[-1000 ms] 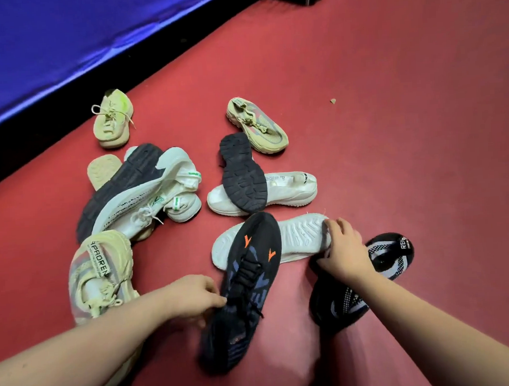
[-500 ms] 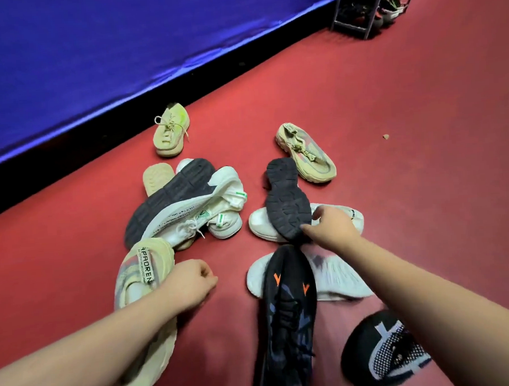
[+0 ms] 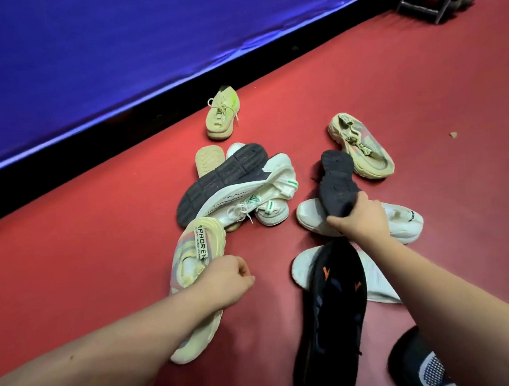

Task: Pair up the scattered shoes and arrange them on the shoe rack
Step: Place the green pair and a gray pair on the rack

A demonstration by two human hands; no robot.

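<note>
Several shoes lie scattered on the red floor. My right hand [image 3: 359, 218] grips the near end of an overturned black shoe [image 3: 335, 179], sole up, lying across a white shoe [image 3: 405, 219]. In front of me lies a black shoe with orange marks [image 3: 330, 315], over a white sole-up shoe [image 3: 304, 268]. My left hand [image 3: 225, 280] is a loose fist with nothing in it, hovering over a cream shoe with a lettered strap [image 3: 191, 255]. Another cream shoe [image 3: 361, 146] lies at the right. A pale yellow shoe [image 3: 222, 114] sits near the wall.
A pile with a large dark-soled shoe [image 3: 223, 182], a white shoe with green marks [image 3: 262, 197] and a beige sole [image 3: 208, 159] lies centre-left. A black-and-white knit shoe [image 3: 424, 367] sits bottom right. The shoe rack [image 3: 432, 0] stands far top right. A blue barrier [image 3: 122, 52] runs along the left.
My right hand moved from the white shoe forward onto the overturned black shoe and closed on it. My left hand drew back from the black-orange shoe into a fist. The view tilted up.
</note>
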